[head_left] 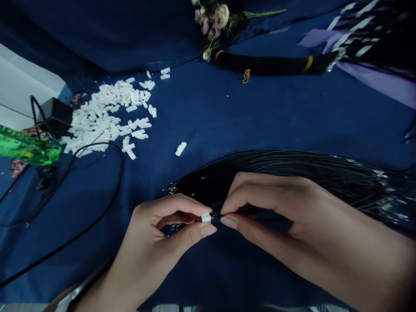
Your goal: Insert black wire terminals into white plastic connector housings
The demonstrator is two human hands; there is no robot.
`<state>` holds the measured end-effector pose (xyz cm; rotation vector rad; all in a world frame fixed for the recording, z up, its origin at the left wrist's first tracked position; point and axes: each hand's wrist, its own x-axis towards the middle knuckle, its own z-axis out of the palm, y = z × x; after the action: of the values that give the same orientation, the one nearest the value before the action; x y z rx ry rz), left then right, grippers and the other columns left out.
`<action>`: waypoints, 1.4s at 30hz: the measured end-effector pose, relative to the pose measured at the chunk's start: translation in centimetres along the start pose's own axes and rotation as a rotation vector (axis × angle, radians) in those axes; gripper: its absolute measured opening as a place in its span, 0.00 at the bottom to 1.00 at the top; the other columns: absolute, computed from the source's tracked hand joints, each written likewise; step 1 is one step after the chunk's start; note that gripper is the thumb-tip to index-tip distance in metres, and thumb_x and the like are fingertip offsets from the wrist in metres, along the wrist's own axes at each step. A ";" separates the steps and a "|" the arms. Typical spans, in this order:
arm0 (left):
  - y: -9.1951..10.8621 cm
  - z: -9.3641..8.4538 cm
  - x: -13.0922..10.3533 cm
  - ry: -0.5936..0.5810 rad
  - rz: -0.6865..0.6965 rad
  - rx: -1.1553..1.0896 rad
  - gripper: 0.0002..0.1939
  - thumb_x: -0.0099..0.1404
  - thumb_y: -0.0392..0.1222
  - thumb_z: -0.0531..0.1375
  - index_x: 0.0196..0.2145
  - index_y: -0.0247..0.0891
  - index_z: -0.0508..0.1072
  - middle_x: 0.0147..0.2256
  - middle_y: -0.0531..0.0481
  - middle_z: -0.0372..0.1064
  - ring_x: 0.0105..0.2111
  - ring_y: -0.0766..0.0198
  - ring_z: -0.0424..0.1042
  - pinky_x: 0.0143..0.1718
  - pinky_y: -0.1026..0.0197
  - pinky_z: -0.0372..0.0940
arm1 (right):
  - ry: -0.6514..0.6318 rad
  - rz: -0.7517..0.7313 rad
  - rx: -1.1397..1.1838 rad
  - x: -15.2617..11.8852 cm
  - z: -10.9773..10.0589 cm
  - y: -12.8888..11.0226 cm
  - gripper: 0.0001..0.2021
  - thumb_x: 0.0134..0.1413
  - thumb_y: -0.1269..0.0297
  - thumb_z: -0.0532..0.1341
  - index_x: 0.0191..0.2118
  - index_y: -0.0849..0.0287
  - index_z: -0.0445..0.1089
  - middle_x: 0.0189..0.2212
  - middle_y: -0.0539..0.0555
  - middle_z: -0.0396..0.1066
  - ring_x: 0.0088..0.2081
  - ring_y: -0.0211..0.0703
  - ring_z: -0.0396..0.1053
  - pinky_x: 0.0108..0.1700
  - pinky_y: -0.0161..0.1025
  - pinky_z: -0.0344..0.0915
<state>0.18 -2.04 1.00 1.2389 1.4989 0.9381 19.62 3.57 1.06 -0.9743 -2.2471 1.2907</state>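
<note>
Between the thumb and index finger of my left hand [169,229] is a small white connector housing [206,217]. My right hand [276,216] pinches thin black wires [216,214] close to the housing's right side. The wires meet the housing; how deep their ends sit in it is hidden. Just behind both hands lies a long loose bundle of black wires [279,160] with shiny metal tips at its ends. A single white connector housing [181,148] rests on the blue cloth beyond my left hand.
A heap of white housings [107,108] spreads at the back left, near a black adapter [55,117] and a green object [29,145]. A black cable [121,169] curves across the left. Behind lie a tied wire bundle [263,63], artificial flowers [217,19] and purple material [377,82].
</note>
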 end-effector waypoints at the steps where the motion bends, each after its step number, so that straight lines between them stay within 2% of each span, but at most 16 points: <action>1: 0.1 0.1 0.0 0.011 0.006 0.013 0.14 0.54 0.27 0.70 0.29 0.50 0.83 0.28 0.63 0.82 0.28 0.71 0.81 0.30 0.78 0.73 | -0.011 0.027 0.019 0.1 0.0 -0.1 0.11 0.62 0.72 0.56 0.32 0.52 0.72 0.31 0.44 0.71 0.26 0.29 0.68 0.24 0.30 0.60; 5: 0.2 0.3 -0.1 0.032 -0.002 0.066 0.15 0.52 0.26 0.71 0.27 0.50 0.83 0.26 0.65 0.82 0.27 0.73 0.80 0.28 0.80 0.71 | 0.010 0.086 0.048 0.2 0.2 0.0 0.11 0.59 0.71 0.56 0.29 0.52 0.72 0.30 0.45 0.72 0.26 0.31 0.68 0.20 0.31 0.55; 9: 0.1 0.3 -0.2 0.027 0.013 0.096 0.16 0.52 0.26 0.70 0.28 0.50 0.83 0.26 0.65 0.82 0.27 0.73 0.80 0.29 0.80 0.71 | 0.075 0.066 0.046 0.1 0.5 0.1 0.11 0.56 0.75 0.58 0.29 0.53 0.72 0.28 0.45 0.72 0.26 0.31 0.67 0.20 0.30 0.55; 15: 0.2 0.2 -0.1 0.045 0.039 0.160 0.13 0.53 0.28 0.70 0.27 0.49 0.82 0.26 0.65 0.82 0.25 0.72 0.80 0.28 0.79 0.72 | 0.040 0.123 0.095 0.0 0.3 -0.3 0.10 0.59 0.71 0.58 0.29 0.53 0.73 0.27 0.43 0.72 0.23 0.28 0.66 0.17 0.27 0.54; 20: 0.2 0.5 0.2 0.015 0.043 0.191 0.11 0.54 0.28 0.69 0.27 0.46 0.81 0.24 0.63 0.81 0.23 0.72 0.79 0.25 0.78 0.71 | 0.031 0.104 0.037 0.0 0.5 -0.2 0.10 0.57 0.74 0.58 0.28 0.55 0.72 0.26 0.45 0.71 0.22 0.28 0.65 0.17 0.27 0.54; 24: 0.1 0.7 0.2 0.003 0.038 0.176 0.11 0.54 0.27 0.68 0.26 0.44 0.81 0.24 0.63 0.81 0.23 0.72 0.79 0.25 0.79 0.71 | -0.003 0.112 0.044 0.2 0.8 0.2 0.10 0.58 0.72 0.57 0.27 0.55 0.72 0.23 0.44 0.70 0.20 0.28 0.63 0.17 0.27 0.53; 32: -0.1 0.8 0.3 -0.004 0.055 0.220 0.09 0.55 0.27 0.67 0.27 0.42 0.80 0.23 0.61 0.81 0.23 0.72 0.79 0.25 0.79 0.70 | 0.030 0.092 -0.009 0.4 1.4 0.8 0.09 0.57 0.72 0.58 0.28 0.55 0.72 0.22 0.42 0.69 0.20 0.27 0.62 0.19 0.27 0.54; 38: 0.0 0.5 0.3 -0.021 0.028 0.149 0.12 0.55 0.27 0.69 0.28 0.46 0.80 0.25 0.64 0.81 0.25 0.73 0.80 0.27 0.80 0.71 | -0.002 0.170 0.088 0.2 0.3 0.3 0.09 0.58 0.68 0.59 0.28 0.53 0.73 0.24 0.44 0.71 0.21 0.29 0.65 0.17 0.28 0.54; 42: -0.2 0.3 0.2 -0.056 0.006 0.134 0.12 0.57 0.28 0.69 0.29 0.48 0.80 0.26 0.66 0.80 0.26 0.75 0.80 0.27 0.83 0.69 | -0.017 0.211 0.019 0.2 -0.6 0.1 0.08 0.56 0.67 0.61 0.27 0.52 0.74 0.25 0.43 0.72 0.23 0.30 0.68 0.18 0.29 0.56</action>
<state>0.40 -1.91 0.76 1.3552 1.5342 0.8111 19.90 4.14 1.29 -1.2248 -2.1870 1.4086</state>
